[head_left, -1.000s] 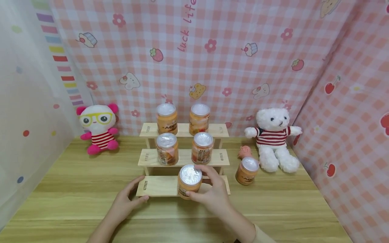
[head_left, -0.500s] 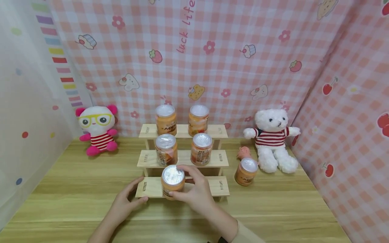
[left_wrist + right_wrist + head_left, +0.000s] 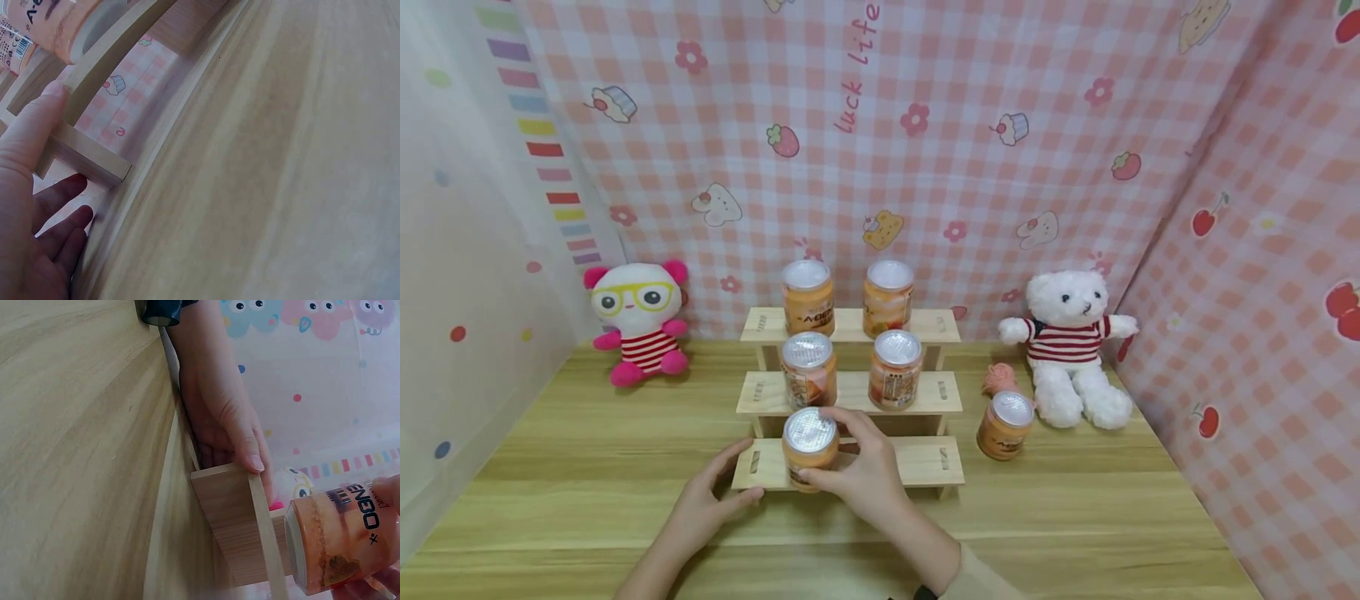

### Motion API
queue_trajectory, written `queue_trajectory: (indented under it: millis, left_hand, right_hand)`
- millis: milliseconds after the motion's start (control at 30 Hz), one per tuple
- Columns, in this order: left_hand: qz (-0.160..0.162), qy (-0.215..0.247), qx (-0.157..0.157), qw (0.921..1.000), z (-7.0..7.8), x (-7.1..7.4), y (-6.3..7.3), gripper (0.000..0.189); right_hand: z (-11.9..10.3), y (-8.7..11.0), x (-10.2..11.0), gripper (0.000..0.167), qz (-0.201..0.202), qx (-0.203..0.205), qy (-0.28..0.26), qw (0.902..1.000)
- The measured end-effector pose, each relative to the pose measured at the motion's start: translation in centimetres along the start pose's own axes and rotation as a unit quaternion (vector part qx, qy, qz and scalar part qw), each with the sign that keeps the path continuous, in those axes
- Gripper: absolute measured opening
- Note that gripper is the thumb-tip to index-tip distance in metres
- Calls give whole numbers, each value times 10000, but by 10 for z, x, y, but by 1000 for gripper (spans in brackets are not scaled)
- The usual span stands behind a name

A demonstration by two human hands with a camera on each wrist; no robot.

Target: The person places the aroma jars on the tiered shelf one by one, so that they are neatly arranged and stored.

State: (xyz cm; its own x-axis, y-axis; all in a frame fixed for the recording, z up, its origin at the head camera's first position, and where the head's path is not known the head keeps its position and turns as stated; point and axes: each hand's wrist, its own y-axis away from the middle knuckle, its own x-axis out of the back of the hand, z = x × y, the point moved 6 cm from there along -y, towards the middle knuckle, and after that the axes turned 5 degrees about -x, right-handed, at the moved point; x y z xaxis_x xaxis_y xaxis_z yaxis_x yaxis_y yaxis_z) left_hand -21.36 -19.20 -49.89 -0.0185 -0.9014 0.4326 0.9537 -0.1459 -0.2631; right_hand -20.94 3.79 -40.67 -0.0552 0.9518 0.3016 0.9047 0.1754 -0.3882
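Observation:
A three-step wooden stand (image 3: 868,462) stands on the table. My right hand (image 3: 868,479) grips a small orange can (image 3: 809,446) with a silver lid, thumb in front and fingers behind. The can is upright at the left part of the bottom step; in the right wrist view its base (image 3: 297,553) is right at the board. My left hand (image 3: 706,500) holds the left end of that step. In the left wrist view its thumb (image 3: 37,125) lies along the board edge, with the other fingers lower, beside the stand's leg (image 3: 94,156).
Similar cans stand in pairs on the middle step (image 3: 850,392) and top step (image 3: 850,321). Another can (image 3: 1004,427) is on the table at the right, by a pink ball-like thing (image 3: 1000,379). A white bear (image 3: 1070,350) and a panda plush (image 3: 640,321) sit at the back.
My right hand has moved the can leftward along the bottom step, from about its middle to its left part. The left hand has stayed at the step's left end.

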Motion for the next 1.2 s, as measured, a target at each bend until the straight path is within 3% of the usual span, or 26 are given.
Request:
queue_trajectory:
  millis: [500, 767, 1000, 1200]
  left_hand:
    - [-15, -65, -21, 10000, 0, 0, -1, 73]
    - [-20, -93, -52, 9999, 0, 0, -1, 73]
    - [-11, -10, -87, 10000, 1, 0, -1, 74]
    - [-7, 14, -49, 10000, 0, 0, -1, 75]
  right_hand:
    - [6, -2, -9, 71, 79, -74, 99, 9999]
    - [8, 0, -10, 76, -85, -106, 154, 9998]
    - [10, 6, 2, 78, -162, -215, -28, 9996]
    - [4, 14, 19, 75, -137, -7, -229, 9996]
